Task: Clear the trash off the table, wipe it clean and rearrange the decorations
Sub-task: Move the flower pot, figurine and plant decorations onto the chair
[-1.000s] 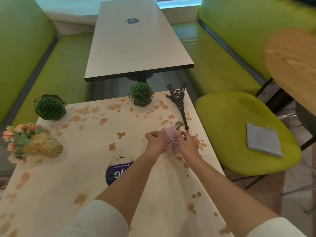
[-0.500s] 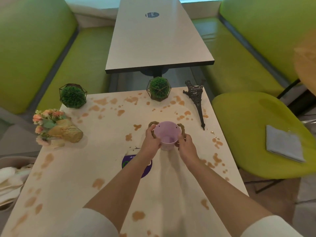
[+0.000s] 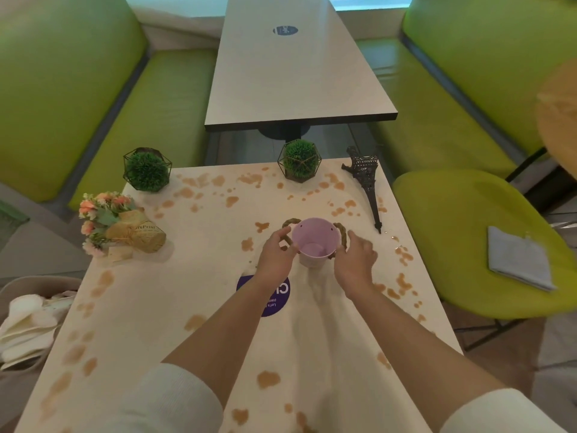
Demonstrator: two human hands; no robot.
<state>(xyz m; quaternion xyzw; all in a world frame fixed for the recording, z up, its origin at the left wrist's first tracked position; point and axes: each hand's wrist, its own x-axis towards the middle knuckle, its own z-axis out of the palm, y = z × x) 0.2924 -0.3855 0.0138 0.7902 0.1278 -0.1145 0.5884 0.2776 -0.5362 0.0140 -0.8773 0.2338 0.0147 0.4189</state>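
My left hand (image 3: 276, 257) and right hand (image 3: 356, 259) curl round the two sides of the pink bucket (image 3: 315, 242), which stands upright near the middle of the stained table (image 3: 150, 307), its rope handles (image 3: 288, 228) looping out at either side. Beyond it a toppled Eiffel Tower model (image 3: 367, 185) lies by the right edge, two caged green balls (image 3: 300, 161) sit at the far edge, and a flower bouquet (image 3: 120, 225) lies at the left. A grey cloth (image 3: 516, 260) rests on the green chair (image 3: 452, 214) to my right.
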